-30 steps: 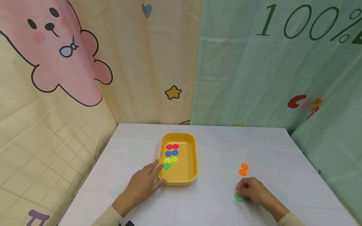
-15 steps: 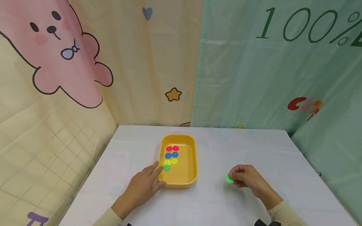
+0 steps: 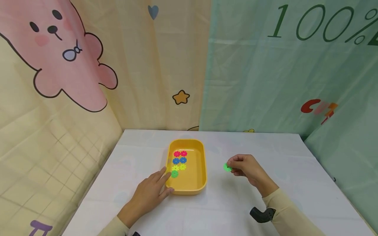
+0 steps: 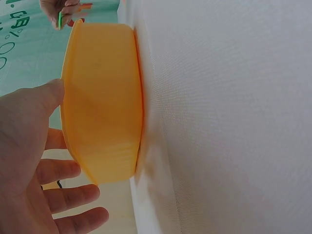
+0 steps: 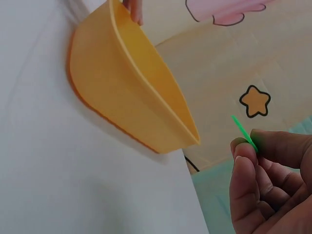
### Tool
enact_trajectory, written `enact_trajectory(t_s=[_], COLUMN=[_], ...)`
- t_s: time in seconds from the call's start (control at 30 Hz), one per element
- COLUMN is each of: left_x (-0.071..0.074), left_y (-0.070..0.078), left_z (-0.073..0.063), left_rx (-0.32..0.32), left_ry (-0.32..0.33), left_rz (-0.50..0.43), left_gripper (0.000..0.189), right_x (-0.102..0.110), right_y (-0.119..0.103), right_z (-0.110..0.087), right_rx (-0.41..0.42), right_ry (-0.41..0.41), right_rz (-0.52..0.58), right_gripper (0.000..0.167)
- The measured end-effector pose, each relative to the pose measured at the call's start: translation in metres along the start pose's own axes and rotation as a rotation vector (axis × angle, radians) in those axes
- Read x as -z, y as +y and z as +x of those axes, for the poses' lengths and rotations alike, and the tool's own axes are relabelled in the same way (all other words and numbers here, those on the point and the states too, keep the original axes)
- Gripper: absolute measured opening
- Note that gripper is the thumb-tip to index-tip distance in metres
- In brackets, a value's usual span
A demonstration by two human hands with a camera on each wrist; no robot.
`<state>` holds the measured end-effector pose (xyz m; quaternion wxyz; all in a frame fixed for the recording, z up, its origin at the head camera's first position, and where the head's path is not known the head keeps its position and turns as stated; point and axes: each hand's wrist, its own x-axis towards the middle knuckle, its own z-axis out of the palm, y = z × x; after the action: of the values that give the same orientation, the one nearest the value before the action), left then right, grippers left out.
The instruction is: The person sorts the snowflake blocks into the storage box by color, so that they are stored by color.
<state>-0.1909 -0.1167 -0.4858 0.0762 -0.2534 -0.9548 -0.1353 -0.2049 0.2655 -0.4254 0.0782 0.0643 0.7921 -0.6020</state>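
Observation:
My right hand (image 3: pixel 246 168) pinches a green notched plastic disc (image 3: pixel 227 167) between thumb and fingertips, raised over the table to the right of a yellow tray (image 3: pixel 203 164). Seen edge-on in the right wrist view, the green disc (image 5: pixel 242 130) stands out past the thumb. Fingers spread and fairly straight, my left hand (image 3: pixel 149 193) touches the tray's left rim, its thumb at the near corner. Down the tray's left side lie two pink discs (image 3: pixel 180 153), two blue discs (image 3: pixel 179 160), two light yellow discs (image 3: pixel 179 167) and one green disc (image 3: pixel 174 174).
A white cloth covers the table (image 3: pixel 183 216). Printed curtains (image 3: pixel 159 65) hang behind it and at both sides. A black strap piece (image 3: pixel 262 215) sits at my right wrist.
My right hand has lifted the green disc off the table and carried it left and away from me, toward the tray. The two orange discs are now hidden behind it. My left hand stays put.

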Motion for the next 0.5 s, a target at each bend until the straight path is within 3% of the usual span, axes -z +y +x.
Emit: enact_trajectory(t_s=[0.5], left_x=[-0.001], left_y=[0.001], left_z=[0.001], left_rx=[-0.001], left_ry=[0.001], left_rz=[0.0], left_gripper=[0.065], right_x=[-0.036], right_y=[-0.03], right_z=[0.037], right_rx=[-0.041], right_ry=[0.027], right_rz=[0.031], right_gripper=[0.02])
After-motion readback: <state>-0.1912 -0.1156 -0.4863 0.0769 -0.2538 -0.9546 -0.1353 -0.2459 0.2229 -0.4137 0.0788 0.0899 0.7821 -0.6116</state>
